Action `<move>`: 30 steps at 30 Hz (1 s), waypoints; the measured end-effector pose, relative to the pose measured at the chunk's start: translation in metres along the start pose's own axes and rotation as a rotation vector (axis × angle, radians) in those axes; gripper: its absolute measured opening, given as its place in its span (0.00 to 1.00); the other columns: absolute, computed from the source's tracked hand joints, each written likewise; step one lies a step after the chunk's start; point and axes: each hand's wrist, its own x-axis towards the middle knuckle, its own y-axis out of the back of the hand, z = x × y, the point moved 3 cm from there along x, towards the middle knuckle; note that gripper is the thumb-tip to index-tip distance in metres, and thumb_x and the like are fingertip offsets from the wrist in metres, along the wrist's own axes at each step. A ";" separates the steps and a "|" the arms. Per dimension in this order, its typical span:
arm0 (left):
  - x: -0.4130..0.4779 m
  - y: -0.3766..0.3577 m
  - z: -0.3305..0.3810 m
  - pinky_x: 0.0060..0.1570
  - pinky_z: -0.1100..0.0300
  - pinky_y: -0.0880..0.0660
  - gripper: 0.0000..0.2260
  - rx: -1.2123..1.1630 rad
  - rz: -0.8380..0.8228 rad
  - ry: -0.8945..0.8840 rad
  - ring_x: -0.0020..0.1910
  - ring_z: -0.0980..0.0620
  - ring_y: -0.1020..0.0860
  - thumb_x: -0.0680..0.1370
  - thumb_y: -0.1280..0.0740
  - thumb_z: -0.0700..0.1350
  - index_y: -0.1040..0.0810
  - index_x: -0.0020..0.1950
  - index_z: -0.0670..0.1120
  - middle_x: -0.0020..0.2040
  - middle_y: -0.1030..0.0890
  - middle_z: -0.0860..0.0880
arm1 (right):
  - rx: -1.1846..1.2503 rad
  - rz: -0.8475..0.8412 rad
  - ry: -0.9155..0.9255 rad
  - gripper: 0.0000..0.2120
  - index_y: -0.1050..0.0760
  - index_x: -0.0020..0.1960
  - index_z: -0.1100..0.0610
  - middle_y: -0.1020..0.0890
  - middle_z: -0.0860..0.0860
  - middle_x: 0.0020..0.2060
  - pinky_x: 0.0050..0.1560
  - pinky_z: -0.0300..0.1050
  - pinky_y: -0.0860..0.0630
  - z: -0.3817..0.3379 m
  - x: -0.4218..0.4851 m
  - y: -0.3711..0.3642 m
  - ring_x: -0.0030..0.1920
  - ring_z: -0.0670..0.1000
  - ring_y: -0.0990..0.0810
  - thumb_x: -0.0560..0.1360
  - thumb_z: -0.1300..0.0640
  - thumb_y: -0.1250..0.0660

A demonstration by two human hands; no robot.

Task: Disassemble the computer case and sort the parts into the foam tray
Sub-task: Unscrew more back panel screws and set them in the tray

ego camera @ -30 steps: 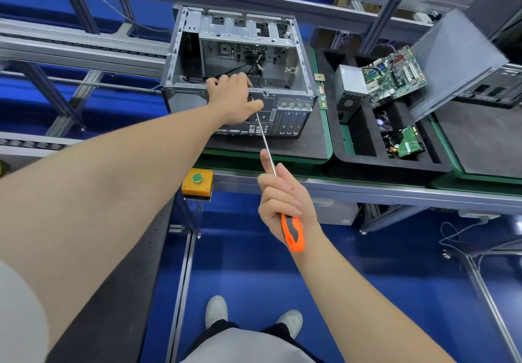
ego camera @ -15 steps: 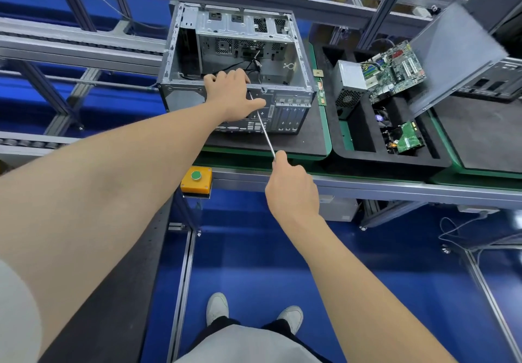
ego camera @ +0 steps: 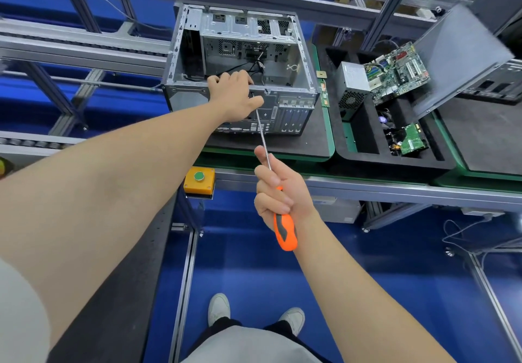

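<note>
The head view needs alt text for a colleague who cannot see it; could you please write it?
The right hand grips an orange-handled screwdriver, its shaft reaching the rear of an open computer case that the left hand holds. A foam tray beside it holds parts.

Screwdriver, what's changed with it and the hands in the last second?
The right hand rolled its wrist over and back, twisting the screwdriver; its grip never let go. The left hand stayed on the computer case rim, tip still beside its thumb.

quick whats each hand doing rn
left hand: grips the rear rim of the open grey metal computer case
right hand: holds the long orange-handled screwdriver
</note>
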 end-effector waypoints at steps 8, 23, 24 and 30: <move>-0.005 0.009 0.003 0.62 0.45 0.39 0.33 -0.039 -0.047 -0.005 0.63 0.44 0.28 0.69 0.33 0.66 0.29 0.68 0.50 0.60 0.23 0.50 | -1.425 0.683 0.263 0.11 0.26 0.52 0.54 0.18 0.56 0.28 0.23 0.44 0.27 -0.027 -0.007 0.008 0.21 0.52 0.26 0.86 0.55 0.46; -0.075 -0.007 -0.006 0.44 0.57 0.29 0.06 -0.740 0.346 0.292 0.45 0.49 0.23 0.79 0.36 0.46 0.25 0.52 0.45 0.48 0.21 0.48 | -1.427 0.725 0.250 0.09 0.23 0.55 0.51 0.16 0.55 0.29 0.23 0.42 0.30 -0.033 -0.003 0.016 0.21 0.52 0.25 0.86 0.52 0.42; -0.077 -0.015 -0.002 0.39 0.56 0.25 0.07 -0.974 0.159 0.422 0.42 0.48 0.19 0.81 0.36 0.46 0.23 0.54 0.44 0.46 0.17 0.46 | -1.297 0.701 0.220 0.10 0.22 0.56 0.52 0.17 0.56 0.29 0.23 0.42 0.31 -0.032 -0.002 0.016 0.21 0.53 0.28 0.86 0.53 0.42; -0.075 -0.012 0.028 0.41 0.57 0.17 0.07 -1.811 -0.191 0.576 0.40 0.48 0.14 0.84 0.35 0.42 0.21 0.59 0.41 0.46 0.14 0.43 | -0.885 0.527 0.111 0.14 0.22 0.64 0.60 0.16 0.59 0.35 0.25 0.43 0.28 -0.024 0.001 0.010 0.24 0.51 0.27 0.88 0.57 0.45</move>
